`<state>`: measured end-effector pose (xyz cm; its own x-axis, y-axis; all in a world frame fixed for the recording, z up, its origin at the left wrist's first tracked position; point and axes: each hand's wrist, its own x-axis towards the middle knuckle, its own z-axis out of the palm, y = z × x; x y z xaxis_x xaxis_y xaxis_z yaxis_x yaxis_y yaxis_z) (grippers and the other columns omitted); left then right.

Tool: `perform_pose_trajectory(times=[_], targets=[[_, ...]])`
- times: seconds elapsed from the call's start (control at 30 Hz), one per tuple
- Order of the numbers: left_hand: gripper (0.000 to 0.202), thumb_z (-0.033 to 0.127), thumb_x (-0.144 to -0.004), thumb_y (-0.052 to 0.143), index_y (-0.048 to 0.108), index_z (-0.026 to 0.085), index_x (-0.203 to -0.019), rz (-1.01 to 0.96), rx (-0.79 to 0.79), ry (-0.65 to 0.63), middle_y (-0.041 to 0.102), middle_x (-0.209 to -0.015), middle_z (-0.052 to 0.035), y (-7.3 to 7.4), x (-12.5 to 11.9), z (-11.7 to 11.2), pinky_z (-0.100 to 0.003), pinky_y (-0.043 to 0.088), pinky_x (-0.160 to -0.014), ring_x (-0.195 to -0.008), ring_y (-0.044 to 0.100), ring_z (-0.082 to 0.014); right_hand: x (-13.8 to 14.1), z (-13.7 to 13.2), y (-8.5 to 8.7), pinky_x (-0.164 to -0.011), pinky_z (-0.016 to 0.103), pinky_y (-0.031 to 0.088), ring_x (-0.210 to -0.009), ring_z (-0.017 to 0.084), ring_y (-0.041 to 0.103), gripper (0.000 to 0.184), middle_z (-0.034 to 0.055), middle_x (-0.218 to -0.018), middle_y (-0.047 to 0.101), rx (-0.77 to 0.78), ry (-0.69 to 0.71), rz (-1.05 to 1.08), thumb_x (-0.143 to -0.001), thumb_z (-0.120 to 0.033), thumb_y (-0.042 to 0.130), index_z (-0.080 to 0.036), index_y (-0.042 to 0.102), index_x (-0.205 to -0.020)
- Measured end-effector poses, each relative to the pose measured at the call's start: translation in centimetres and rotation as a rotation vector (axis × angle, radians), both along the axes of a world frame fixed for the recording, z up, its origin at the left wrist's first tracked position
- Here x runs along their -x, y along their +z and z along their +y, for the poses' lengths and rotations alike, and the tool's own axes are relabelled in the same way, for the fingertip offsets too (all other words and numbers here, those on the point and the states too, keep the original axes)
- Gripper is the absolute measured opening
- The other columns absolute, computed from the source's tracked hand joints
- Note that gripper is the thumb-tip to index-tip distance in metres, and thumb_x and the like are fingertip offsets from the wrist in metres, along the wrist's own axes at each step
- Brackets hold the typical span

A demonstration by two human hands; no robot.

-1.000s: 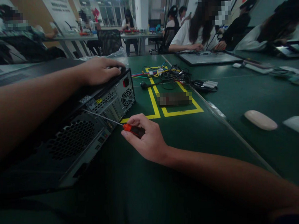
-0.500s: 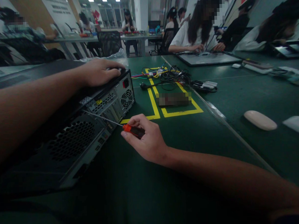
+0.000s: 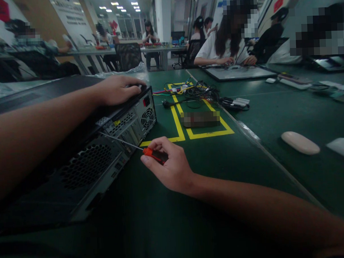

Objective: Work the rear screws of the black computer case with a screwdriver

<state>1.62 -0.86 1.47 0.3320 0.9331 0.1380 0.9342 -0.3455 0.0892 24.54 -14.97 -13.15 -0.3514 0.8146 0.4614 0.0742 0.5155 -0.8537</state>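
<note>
A black computer case (image 3: 55, 96) lies on its side at the left, its metal back panel turned towards the right. My left hand (image 3: 118, 89) rests on the upper face near the far back edge, fingers stretched out and lying flat. In my right hand (image 3: 170, 164) is a screwdriver (image 3: 151, 153) with an orange and black handle, gripped between thumb and fingers. Its long thin shaft points left, and the tip reaches the back panel near the upper edge, above the honeycomb vent (image 3: 88, 165). Whether it sits in a screw is too small to tell.
Tangled cables (image 3: 201, 91) lie beyond the case, on yellow tape marks (image 3: 211, 134) of the green table (image 3: 232, 157). A blurred-out dark object (image 3: 200, 119) sits inside the tape. Two pale rounded objects, one a pinkish case (image 3: 300, 142), are at right. A co-worker (image 3: 214, 48) works opposite.
The whole view has shifted slightly, so everything appears a little lower. Both hands keep their places, and the screwdriver still touches the same area of the back panel.
</note>
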Motion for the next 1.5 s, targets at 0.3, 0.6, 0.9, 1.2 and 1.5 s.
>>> perform_pose_trajectory(times=[0.3, 0.6, 0.9, 1.2, 1.5], targets=[[0.083, 0.057, -0.106, 0.038, 0.067, 0.014, -0.172, -0.018, 0.033, 0.027, 0.069, -0.169, -0.0175, 0.1, -0.1, -0.1, -0.053, 0.046, -0.131, -0.150, 0.068, -0.0406, -0.2, -0.1, 0.2, -0.078, 0.035, 0.059, -0.079, 0.019, 0.071, 0.019, 0.0009, -0.096, 0.080, 0.004, -0.014, -0.019, -0.102, -0.043, 0.081, -0.026, 0.071, -0.105], [0.090, 0.062, -0.103, 0.038, 0.066, 0.011, -0.172, -0.012, 0.033, 0.025, 0.069, -0.169, -0.0227, 0.1, -0.2, -0.2, -0.057, 0.048, -0.130, -0.151, 0.067, -0.0437, -0.1, 0.1, 0.1, -0.083, 0.035, 0.061, -0.085, 0.020, 0.075, 0.020, 0.0015, -0.096, 0.080, -0.025, -0.016, -0.017, -0.106, -0.045, 0.078, -0.026, 0.073, -0.106], [0.086, 0.063, -0.100, 0.045, 0.070, 0.020, -0.170, -0.048, 0.021, 0.019, 0.074, -0.164, -0.0152, -0.4, 0.3, 0.5, -0.058, 0.049, -0.130, -0.146, 0.070, -0.0447, 0.1, 0.1, -0.6, -0.084, 0.036, 0.063, -0.087, 0.020, 0.078, 0.024, 0.0003, -0.099, 0.079, -0.041, -0.002, -0.001, -0.097, -0.038, 0.083, -0.028, 0.065, -0.109], [0.079, 0.058, -0.102, 0.046, 0.072, 0.023, -0.168, -0.051, 0.012, 0.016, 0.073, -0.165, -0.0128, -0.6, 0.6, 0.9, -0.058, 0.050, -0.131, -0.145, 0.070, -0.0448, 0.1, 0.3, -0.6, -0.084, 0.036, 0.062, -0.087, 0.020, 0.078, 0.019, 0.0010, -0.100, 0.080, -0.032, -0.016, -0.008, -0.099, -0.036, 0.082, -0.028, 0.066, -0.107], [0.080, 0.058, -0.102, 0.045, 0.072, 0.023, -0.168, -0.042, 0.005, 0.025, 0.073, -0.166, -0.0111, -0.6, 0.6, 0.9, -0.056, 0.049, -0.132, -0.147, 0.069, -0.0440, 0.1, 0.2, -0.5, -0.083, 0.035, 0.061, -0.084, 0.019, 0.076, 0.018, -0.0002, -0.097, 0.079, -0.037, 0.004, 0.027, -0.100, -0.035, 0.081, -0.027, 0.066, -0.105]])
